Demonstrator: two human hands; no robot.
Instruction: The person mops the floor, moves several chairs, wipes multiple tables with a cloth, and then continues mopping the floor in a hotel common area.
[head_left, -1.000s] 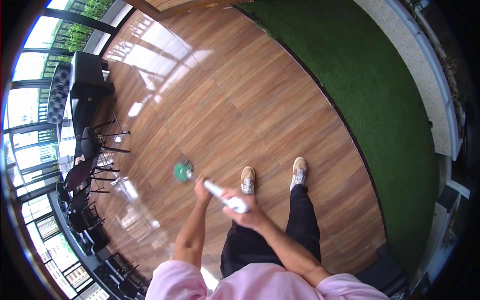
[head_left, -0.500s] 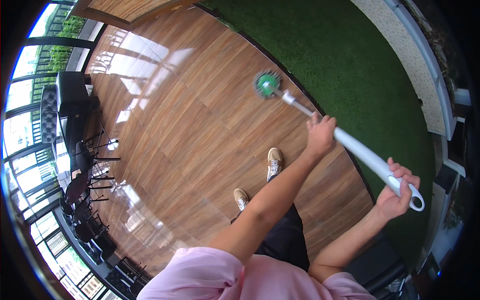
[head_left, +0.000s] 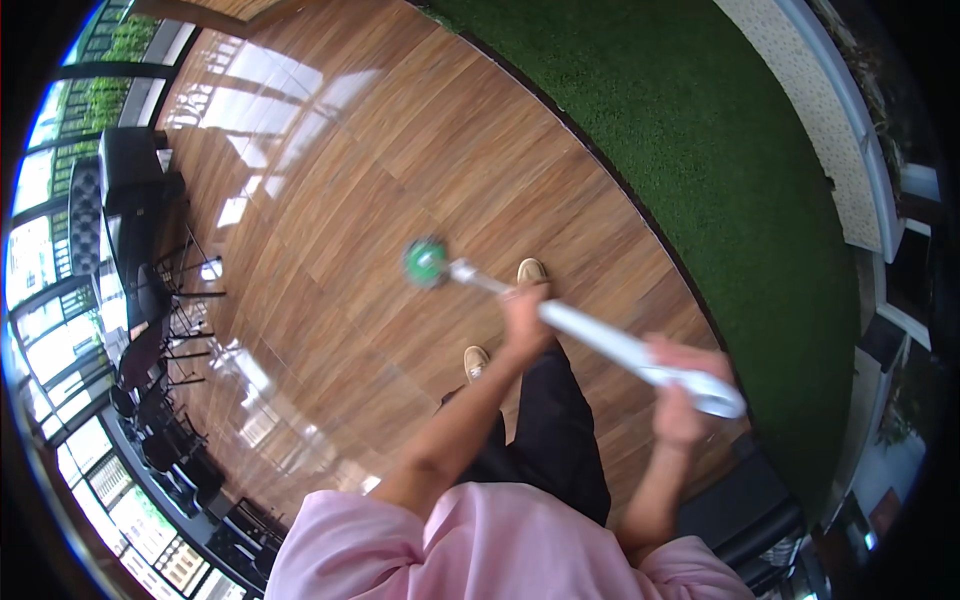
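Both my hands hold a long-handled scrub brush (head_left: 600, 335) with a white handle and a round green head (head_left: 426, 262) edged with bristles. My left hand (head_left: 525, 318) is closed round the thin metal part of the pole, between the head and the thick white grip. Farther back, my right hand (head_left: 688, 385) is wrapped round the grip near its end, smeared by motion. The brush head is over the wood-look floor (head_left: 340, 230), ahead and left of my shoes (head_left: 532, 271); whether it touches the floor I cannot tell.
Green artificial turf (head_left: 720, 160) borders the floor on the right, with a pale low wall (head_left: 785, 90) beyond. Dark chairs (head_left: 150, 345) and a black tufted seat (head_left: 86, 215) line the windows at left. A black padded seat (head_left: 740, 510) is close by my right side.
The brush has swung left and nearer my feet, from beside the turf edge to farther over the floor. Both hands moved left with it, keeping their grip.
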